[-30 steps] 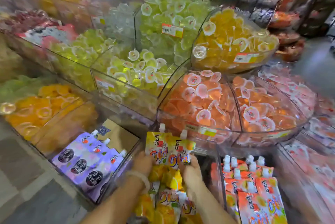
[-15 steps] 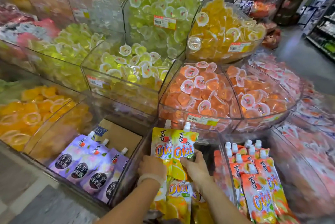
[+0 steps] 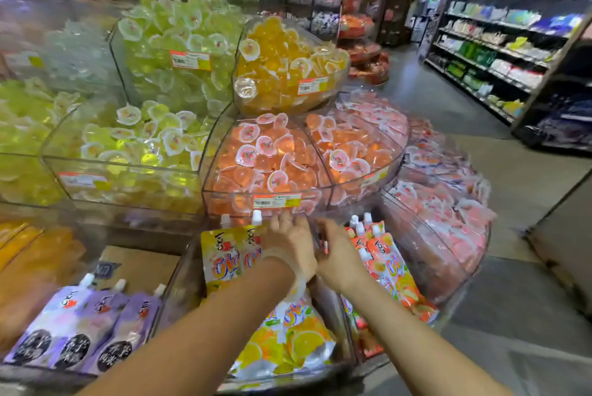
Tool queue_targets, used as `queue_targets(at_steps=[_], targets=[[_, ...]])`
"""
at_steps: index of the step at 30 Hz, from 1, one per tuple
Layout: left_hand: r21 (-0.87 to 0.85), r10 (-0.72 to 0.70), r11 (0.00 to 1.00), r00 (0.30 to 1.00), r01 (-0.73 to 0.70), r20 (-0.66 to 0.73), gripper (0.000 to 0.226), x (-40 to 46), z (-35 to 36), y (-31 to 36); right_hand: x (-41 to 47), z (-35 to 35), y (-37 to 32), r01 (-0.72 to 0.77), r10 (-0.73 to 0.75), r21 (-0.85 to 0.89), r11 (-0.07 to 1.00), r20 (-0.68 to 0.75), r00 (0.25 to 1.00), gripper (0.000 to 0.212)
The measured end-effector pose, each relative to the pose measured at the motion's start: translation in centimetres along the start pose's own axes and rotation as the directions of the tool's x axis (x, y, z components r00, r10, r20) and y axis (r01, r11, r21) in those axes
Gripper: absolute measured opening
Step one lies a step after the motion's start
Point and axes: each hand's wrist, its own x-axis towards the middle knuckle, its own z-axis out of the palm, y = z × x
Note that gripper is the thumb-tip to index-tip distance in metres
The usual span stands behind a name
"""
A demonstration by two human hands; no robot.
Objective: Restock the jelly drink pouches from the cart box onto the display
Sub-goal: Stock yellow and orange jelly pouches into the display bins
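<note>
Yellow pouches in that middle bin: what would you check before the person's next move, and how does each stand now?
1. Yellow pouches upright at the back of the bin: ok.
2. Left hand free to let go: cannot tell, its fingers are hidden behind the pouches.
3. Right hand empty: cannot tell, blurred.
4. Orange pouches in their own compartment: ok.
5. Purple pouches undisturbed: ok.
6. Front yellow pouches tidy: not ok, lying flat.

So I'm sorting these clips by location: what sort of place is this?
Most likely a supermarket or sweet shop aisle. Clear plastic display bins hold heaps of orange jelly cups, with printed orange price labels on their fronts, and long dark shelves of packaged goods line the aisle to the right.
</note>
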Motion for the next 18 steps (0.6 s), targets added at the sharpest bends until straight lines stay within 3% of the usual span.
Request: queue_targets(at_steps=[2, 7, 10, 13, 18], targets=[[0.013, 0.068, 0.998, 0.998, -0.068, -0.009, 0.064, -0.2, 0.3, 3.6, -1.0, -3.0, 1.7, 0.002, -0.007, -0.071, 0.997, -0.078, 0.997, 0.039], [0.064, 0.257, 0.964, 0.966, -0.256, 0.003, 0.067, -2.6, 3.1, 13.8, -5.5, -11.2, 8.5, -0.192, 0.145, -0.301, 0.934, -0.171, 0.974, 0.054], [0.074, 0.369, 0.926, 0.928, -0.371, 0.037, 0.058, -4.8, 5.7, 20.8, -10.0, -16.2, 13.6, -0.337, 0.259, -0.368, 0.867, -0.244, 0.934, 0.052], [0.106, 0.458, 0.876, 0.881, -0.47, 0.12, 0.065, -6.8, 8.0, 27.9, -14.9, -21.5, 18.5, -0.462, 0.393, -0.399, 0.792, -0.245, 0.886, 0.065], [0.164, 0.551, 0.779, 0.786, -0.605, 0.279, 0.071, -10.1, 11.6, 38.7, -23.6, -30.1, 25.2, -0.65, 0.557, -0.382, 0.657, -0.335, 0.76, 0.069]])
